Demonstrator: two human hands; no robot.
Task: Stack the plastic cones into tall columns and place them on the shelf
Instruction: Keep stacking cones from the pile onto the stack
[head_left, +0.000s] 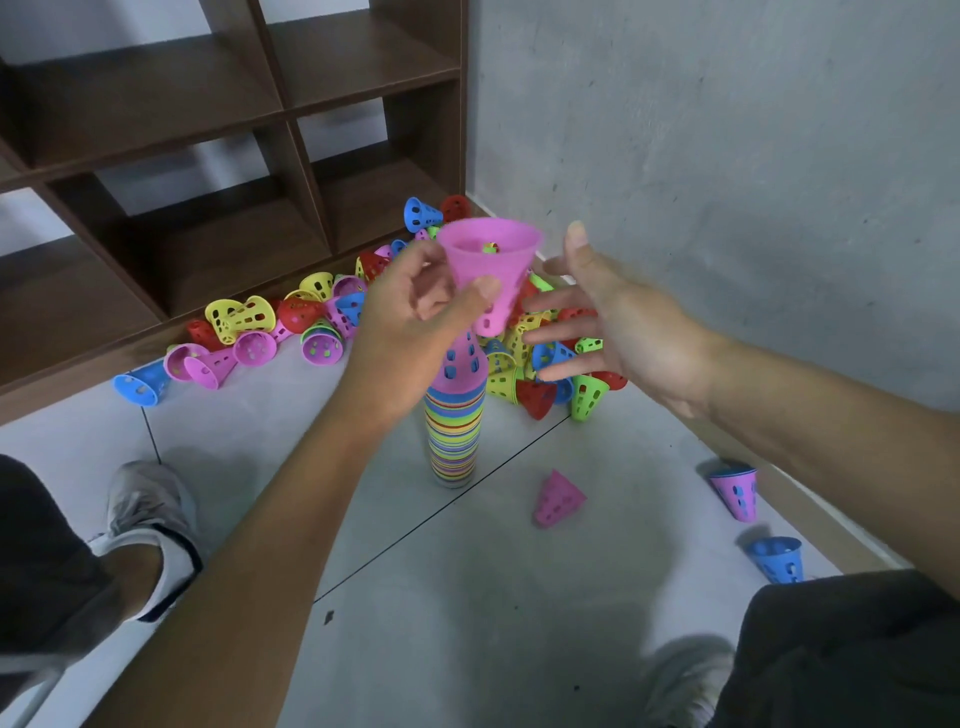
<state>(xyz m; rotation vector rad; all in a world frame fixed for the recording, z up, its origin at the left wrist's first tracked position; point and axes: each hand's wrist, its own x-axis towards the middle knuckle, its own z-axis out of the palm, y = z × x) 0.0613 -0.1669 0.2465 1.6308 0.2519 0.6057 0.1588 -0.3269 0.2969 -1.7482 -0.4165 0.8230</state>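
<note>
One pink cone (487, 270), wide end up, is pinched by the left hand (423, 306) above the striped column (454, 421) at centre; the right hand (613, 322) is spread, empty. Loose cones (291, 322) litter grey floor tiles (467, 597) at 11 o'clock, below brown shelves (208, 156); no lettering is legible.

At frame centre, the left hand (421, 301) pinches a pink cone (488, 270), wide mouth up, above a striped column of cones (454, 431) standing on the floor (467, 597). The right hand (618, 322) hovers spread just beside. Loose cones (291, 322) lie below the brown shelf (208, 156) at upper left.
</note>
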